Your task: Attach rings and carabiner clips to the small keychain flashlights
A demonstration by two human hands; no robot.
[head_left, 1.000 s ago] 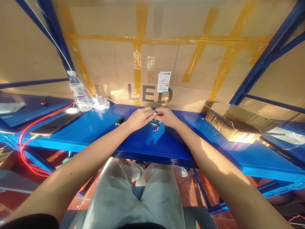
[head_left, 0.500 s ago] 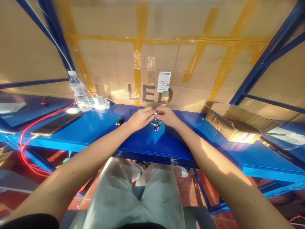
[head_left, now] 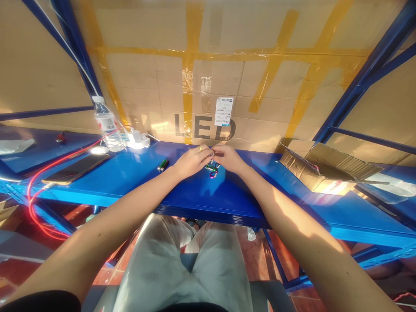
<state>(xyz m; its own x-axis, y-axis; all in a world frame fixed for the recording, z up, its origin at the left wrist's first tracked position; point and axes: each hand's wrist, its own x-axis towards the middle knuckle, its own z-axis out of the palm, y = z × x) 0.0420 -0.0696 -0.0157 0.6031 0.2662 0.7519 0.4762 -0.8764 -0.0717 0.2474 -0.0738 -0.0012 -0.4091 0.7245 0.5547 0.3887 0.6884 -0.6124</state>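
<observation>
My left hand [head_left: 191, 161] and my right hand [head_left: 228, 157] meet over the blue shelf [head_left: 208, 190], fingertips pinched together on a small silvery piece between them, too small to name. Just under the fingers lies a little cluster of coloured metal clips [head_left: 212, 169], green and pink. My left hand wears a ring. A small green and dark cylinder [head_left: 163, 164] lies on the shelf to the left of my left hand.
A water bottle [head_left: 105, 123], a white charger plug [head_left: 136, 139] and a phone [head_left: 74, 169] on a red cable [head_left: 39, 182] sit at the left. An open cardboard box [head_left: 325, 167] lies at the right. A taped cardboard wall marked LED [head_left: 204, 128] stands behind.
</observation>
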